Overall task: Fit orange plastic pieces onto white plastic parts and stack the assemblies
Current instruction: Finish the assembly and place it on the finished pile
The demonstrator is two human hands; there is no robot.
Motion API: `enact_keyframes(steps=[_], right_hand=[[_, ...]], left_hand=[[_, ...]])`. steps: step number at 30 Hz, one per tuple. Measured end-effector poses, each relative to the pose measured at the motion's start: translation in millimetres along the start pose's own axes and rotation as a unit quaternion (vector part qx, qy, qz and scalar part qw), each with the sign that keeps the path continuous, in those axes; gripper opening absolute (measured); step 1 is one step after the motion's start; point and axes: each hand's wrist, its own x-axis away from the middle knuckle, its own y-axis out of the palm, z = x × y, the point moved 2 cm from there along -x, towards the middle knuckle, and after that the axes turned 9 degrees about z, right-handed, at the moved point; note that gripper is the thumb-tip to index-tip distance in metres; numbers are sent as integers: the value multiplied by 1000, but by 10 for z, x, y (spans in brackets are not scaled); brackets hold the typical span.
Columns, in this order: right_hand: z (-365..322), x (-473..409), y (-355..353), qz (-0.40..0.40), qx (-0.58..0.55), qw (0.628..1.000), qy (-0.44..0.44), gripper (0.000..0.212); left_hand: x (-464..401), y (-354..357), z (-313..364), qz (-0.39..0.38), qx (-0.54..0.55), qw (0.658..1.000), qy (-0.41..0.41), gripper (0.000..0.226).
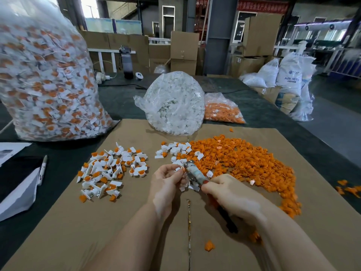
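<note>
Nearest us, our two hands meet over the cardboard [78,231]. Our right hand [232,194] is curled round the handle of a tool [195,173] whose metal tip points up and left; what kind of tool we cannot tell. Our left hand [168,180] pinches a small white part [178,169] at that tip, fingers bent round it.

The cardboard covers the dark desk [121,100]. At far left stands the big bag [45,79] of finished white-and-orange assemblies. Behind the cardboard's far edge leans the white bag [175,102], full of white parts, and just right of it lies the orange bag [222,112].

On the cardboard, the orange heap [250,165] spreads to the right of our hands. Left of them lies the assembled pile [111,173], loose rather than stacked. Between the two, a few white parts [173,149] touch the heap's edge. One orange piece [209,245] lies alone near our right forearm. A pen [43,167] rests at the left on the desk.
</note>
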Motion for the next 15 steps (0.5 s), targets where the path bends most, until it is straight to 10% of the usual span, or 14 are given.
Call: enact_keyframes(steps=[15], right_hand=[[-58, -15, 92, 4, 76, 997, -16, 19]], left_hand=[[21, 25, 60, 18, -12, 999, -35, 13]])
